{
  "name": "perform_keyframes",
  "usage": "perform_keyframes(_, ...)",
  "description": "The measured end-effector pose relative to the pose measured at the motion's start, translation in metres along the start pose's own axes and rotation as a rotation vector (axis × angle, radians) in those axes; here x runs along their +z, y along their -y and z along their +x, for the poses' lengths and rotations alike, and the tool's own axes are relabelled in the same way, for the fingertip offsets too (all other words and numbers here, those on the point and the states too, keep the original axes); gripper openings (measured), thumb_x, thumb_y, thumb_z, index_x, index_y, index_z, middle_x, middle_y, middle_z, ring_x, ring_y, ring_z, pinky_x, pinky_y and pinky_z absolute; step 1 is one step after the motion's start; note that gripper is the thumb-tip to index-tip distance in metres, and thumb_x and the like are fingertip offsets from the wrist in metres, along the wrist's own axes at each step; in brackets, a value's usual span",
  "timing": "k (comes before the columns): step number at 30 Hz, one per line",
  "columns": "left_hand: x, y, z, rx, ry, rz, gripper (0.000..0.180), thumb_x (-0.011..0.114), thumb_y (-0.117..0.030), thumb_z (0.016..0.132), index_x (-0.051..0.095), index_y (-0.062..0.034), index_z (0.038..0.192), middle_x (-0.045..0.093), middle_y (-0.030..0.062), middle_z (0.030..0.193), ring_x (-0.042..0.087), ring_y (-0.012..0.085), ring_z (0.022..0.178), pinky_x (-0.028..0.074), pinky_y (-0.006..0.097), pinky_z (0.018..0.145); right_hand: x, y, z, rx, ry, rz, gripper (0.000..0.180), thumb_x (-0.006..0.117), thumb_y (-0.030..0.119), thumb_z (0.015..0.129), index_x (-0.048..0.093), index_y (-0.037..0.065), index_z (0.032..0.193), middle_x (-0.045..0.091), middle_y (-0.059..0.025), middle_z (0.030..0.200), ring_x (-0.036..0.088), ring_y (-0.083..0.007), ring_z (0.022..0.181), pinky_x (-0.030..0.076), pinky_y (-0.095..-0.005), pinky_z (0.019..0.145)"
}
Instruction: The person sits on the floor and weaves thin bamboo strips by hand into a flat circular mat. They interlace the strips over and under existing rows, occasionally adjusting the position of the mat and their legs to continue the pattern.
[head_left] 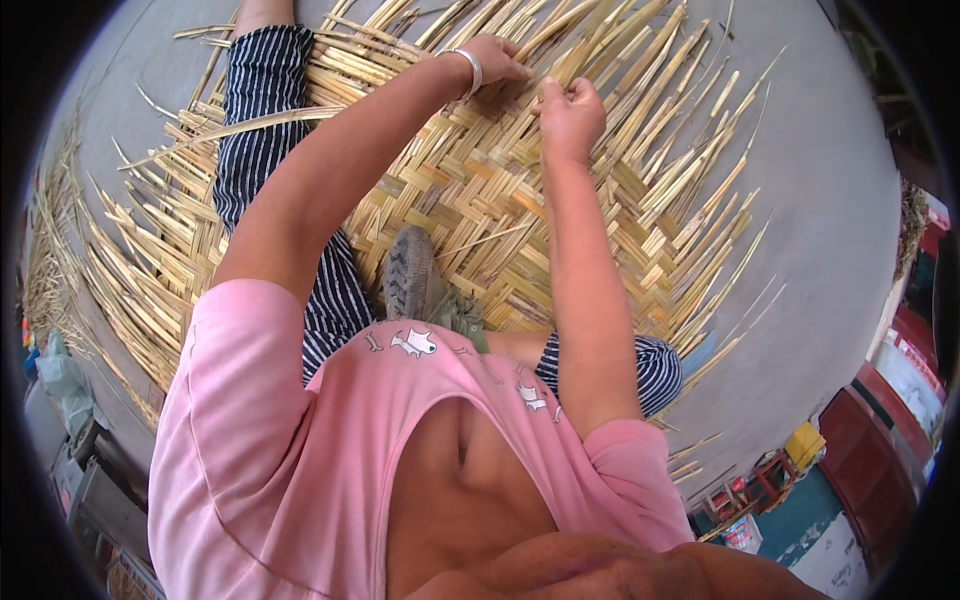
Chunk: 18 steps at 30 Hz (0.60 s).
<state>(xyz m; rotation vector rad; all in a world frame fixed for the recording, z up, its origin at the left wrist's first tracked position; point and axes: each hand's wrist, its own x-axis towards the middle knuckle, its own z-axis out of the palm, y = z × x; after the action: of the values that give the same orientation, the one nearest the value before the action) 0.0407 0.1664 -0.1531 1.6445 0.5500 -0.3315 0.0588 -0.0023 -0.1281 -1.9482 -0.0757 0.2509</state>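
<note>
Weaving is the step in hand, to judge by the pose: both hands work at the far edge of a mat (470, 190) of flat pale reed strips that fills the upper half of the frame. The mat lies on a grey floor (830, 200), its woven herringbone middle under the arms and its loose strip ends fanning out to the upper right and the left.

The left hand (495, 65), a metal bangle (468, 68) on its wrist, lies palm down at the top centre, fingers bent and pressing onto the strips; whether they pinch any one strip I cannot tell. The right hand (570, 115) sits just beside it, a little lower and to the right, its fingers curled shut, thumb and forefinger apparently nipping the end of a single strip (590, 50) that runs toward the upper right.

The person sits on the mat, a striped trouser leg (255, 120) stretched up the left side and a shoe (410, 272) resting sole-up on the weave at the centre.

The next move, as I judge it, calls for lifting alternate strips with the left fingers while the right threads its strip under and over, then pressing it tight against the last row so the pattern stays even. Loose ends crowd close together there, so picking the right one matters.
</note>
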Motion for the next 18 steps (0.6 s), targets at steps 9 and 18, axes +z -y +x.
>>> perform_keyframes(9,-0.007,-0.001,-0.011,0.029,0.083,-0.068,0.021,0.080,-0.027,0.091,0.075,-0.0063,0.093,0.069,-0.0007,0.076,0.059,0.0074,0.064,0.047,0.027,0.058,0.006,-0.005,0.008,-0.005,0.023,-0.114,0.020,0.071,0.020,0.089,0.064,0.002,0.085,0.070,-0.0088,0.065,0.070,-0.0206,0.056,0.054,-0.0345,0.060)
perform_keyframes(18,-0.010,0.009,-0.013,0.124,0.066,-0.010,0.021,0.076,-0.025,0.094,0.076,-0.0073,0.104,0.070,-0.0026,0.081,0.059,0.0064,0.068,0.049,0.026,0.063,-0.018,0.000,0.040,0.162,0.555,-0.120,0.025,0.068,0.011,0.092,0.072,0.001,0.114,0.074,-0.0068,0.086,0.073,-0.0132,0.069,0.055,-0.0285,0.063)
